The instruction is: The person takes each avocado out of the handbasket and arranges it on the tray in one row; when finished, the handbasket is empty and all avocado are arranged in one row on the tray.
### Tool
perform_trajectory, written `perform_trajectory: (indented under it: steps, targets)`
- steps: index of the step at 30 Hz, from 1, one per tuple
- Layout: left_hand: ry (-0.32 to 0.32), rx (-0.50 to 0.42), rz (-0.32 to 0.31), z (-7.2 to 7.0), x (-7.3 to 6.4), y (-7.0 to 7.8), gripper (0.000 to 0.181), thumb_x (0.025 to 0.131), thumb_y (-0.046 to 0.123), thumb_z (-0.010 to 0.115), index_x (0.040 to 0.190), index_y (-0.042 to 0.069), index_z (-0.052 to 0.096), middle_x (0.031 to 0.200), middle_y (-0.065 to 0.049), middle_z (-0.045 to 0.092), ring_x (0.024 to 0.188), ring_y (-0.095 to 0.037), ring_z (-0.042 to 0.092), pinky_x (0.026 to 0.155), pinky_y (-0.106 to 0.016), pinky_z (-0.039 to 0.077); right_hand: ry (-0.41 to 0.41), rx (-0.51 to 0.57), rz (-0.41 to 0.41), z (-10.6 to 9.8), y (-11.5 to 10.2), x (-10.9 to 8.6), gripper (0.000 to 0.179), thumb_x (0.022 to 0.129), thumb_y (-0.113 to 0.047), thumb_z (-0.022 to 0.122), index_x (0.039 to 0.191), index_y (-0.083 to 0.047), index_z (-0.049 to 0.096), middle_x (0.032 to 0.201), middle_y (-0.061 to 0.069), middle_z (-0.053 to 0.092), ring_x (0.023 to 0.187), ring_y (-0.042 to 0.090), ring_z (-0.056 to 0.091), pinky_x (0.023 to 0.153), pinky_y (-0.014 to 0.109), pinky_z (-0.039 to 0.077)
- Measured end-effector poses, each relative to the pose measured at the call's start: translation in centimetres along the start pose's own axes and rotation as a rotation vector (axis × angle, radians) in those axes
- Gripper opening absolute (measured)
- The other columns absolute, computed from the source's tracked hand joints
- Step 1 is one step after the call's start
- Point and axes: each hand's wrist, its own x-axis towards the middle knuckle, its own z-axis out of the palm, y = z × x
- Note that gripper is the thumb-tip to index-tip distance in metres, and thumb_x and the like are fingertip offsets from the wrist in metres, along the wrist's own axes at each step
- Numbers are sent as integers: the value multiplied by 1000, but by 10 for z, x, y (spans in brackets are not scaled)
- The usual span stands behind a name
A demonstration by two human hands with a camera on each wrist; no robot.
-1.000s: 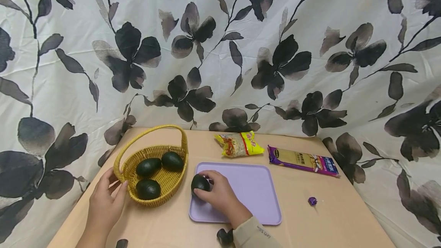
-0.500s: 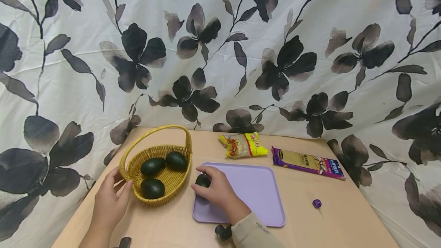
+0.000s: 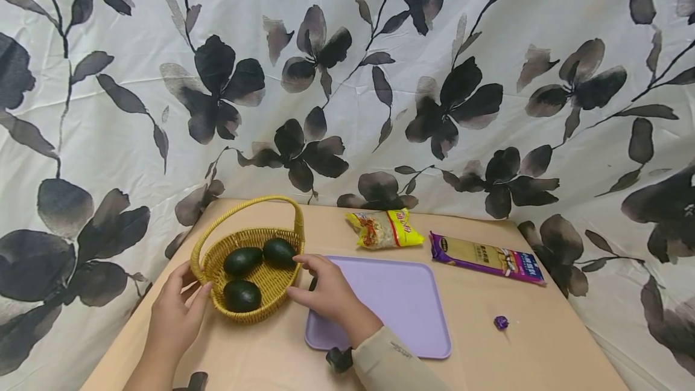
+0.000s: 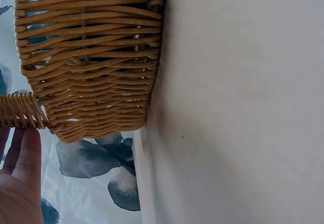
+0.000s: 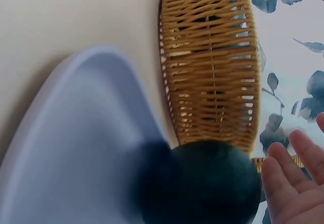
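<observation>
A yellow woven basket (image 3: 247, 317) holds three dark green avocados (image 3: 242, 295). My left hand (image 3: 176, 315) holds the base of the basket's handle (image 4: 20, 111), thumb on the near side and fingers partly hidden behind it. Another avocado (image 5: 202, 183) rests on the left part of the lilac tray (image 3: 393, 306); in the head view my right hand hides most of it. That right hand (image 3: 331, 294) has extended fingers and nothing in its grasp. Its fingertips reach over the basket's right rim, near the rear right avocado (image 3: 279, 252).
Behind the tray lies a yellow snack bag (image 3: 385, 228). A long purple packet (image 3: 487, 258) lies at the back right, and a small purple wrapped candy (image 3: 501, 323) sits right of the tray. A floral cloth (image 3: 380, 107) hangs behind the table.
My right hand has let go of the avocado on the tray and moved left to the basket. The left hand stays on the handle. The head view has shifted slightly.
</observation>
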Motion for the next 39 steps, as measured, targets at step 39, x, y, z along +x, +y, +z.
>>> perform_trajectory:
  steps: [39]
  targets:
    - [4, 12, 1, 2, 0, -5, 60, 92, 1, 74, 146, 3, 46, 125, -15, 63, 114, 14, 49, 94, 6, 42, -199, -237, -16, 54, -33, 39, 68, 88, -51, 77, 147, -29, 53, 147, -10, 55, 136, 8, 51, 111, 26, 52]
